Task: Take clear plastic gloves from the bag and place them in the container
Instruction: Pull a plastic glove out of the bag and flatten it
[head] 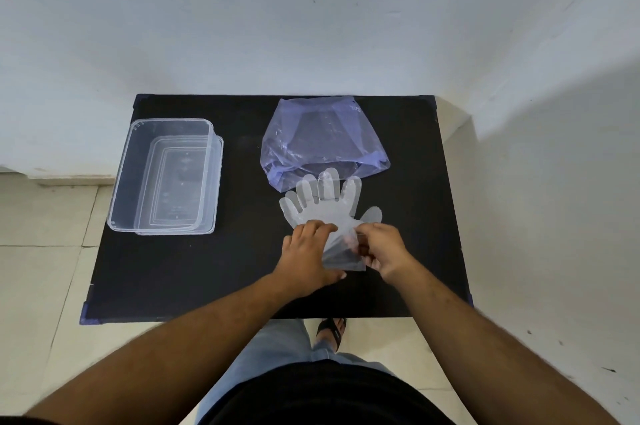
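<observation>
Clear plastic gloves [329, 204] lie flat on the black table [242, 279], fingers pointing toward the blue-tinted plastic bag [323, 142] just behind them. My left hand [308, 256] presses on the cuff end from the left, fingers on the plastic. My right hand [382, 248] pinches the cuff edge from the right. A clear rectangular container [128, 182] sits at the table's left side, with nothing visible inside it.
The container rests on what looks like its clear lid [216, 182]. A white wall rises right behind the table. Pale floor tiles surround it, and my foot in a dark sandal [332, 331] shows below the table's near edge.
</observation>
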